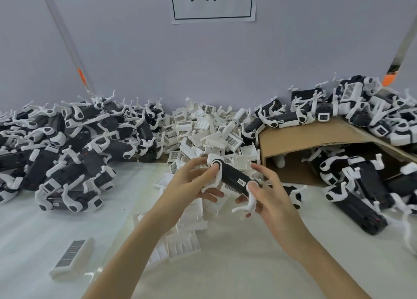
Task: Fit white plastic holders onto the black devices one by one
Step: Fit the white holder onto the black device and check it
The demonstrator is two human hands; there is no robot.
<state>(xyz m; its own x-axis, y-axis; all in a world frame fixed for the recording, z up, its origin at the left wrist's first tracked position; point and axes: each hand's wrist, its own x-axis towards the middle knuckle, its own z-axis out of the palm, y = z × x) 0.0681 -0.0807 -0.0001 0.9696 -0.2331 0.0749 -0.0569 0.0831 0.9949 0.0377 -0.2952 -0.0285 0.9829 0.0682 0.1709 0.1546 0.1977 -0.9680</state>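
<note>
Both hands hold one black device [232, 176] above the table's middle: a long dark bar with a small label, a white ringed cap at its far end and white curved prongs at both ends. The left hand [187, 185] curls round the far end, thumb on the cap; the right hand [270, 192] grips the near end. Too many to count, white holders [209, 129] are heaped behind, with one lone holder [72, 257] near left. Piles of fitted devices [67, 152] lie left, and more sit around a cardboard box [300, 138] right.
</note>
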